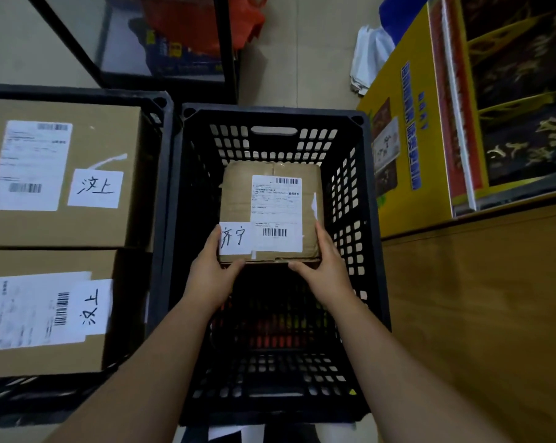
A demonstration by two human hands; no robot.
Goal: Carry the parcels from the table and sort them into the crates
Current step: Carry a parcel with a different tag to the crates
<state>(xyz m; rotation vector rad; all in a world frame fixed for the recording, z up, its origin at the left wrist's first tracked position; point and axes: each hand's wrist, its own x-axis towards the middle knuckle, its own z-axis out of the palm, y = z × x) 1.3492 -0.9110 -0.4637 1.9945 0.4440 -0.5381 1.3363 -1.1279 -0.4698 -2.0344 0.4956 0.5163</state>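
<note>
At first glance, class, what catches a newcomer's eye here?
Centre frame, both hands, left and right, hold a small labelled parcel inside the black crate. The neighbouring crate to the left already holds two bigger labelled boxes, far and near.

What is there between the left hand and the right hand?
In the head view, the small parcel lies between the left hand and the right hand, both holding its near corners inside the middle crate.

Yellow carton (407,161), red bag (203,24)
</note>
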